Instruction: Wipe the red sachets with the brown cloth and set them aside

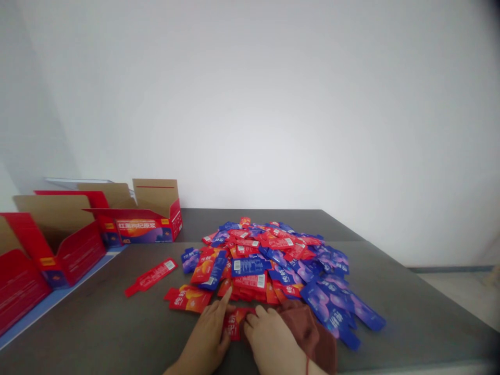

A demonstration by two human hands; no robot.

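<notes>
A red pouch [233, 325] with white lettering lies at the table's front, between my two hands. My left hand [209, 332] holds its left side, thumb and fingers against it and the index finger stretched forward. With curled fingers, my right hand [269, 333] grips a brown cloth [308, 333] at the pouch's right side; part of the cloth spreads out to the right of the wrist. Just beyond both hands rises a heap of red pouches [250, 281] and blue pouches [248, 266]. The right fingertips partly hide the held pouch.
Open red cartons [140, 226] stand along the left, with another carton [80, 252] nearer to me. One red pouch [152, 277] lies apart on the dark table [128, 333], left of the heap. Loose blue pouches [367, 312] spread at the right. A white wall [273, 114] stands behind.
</notes>
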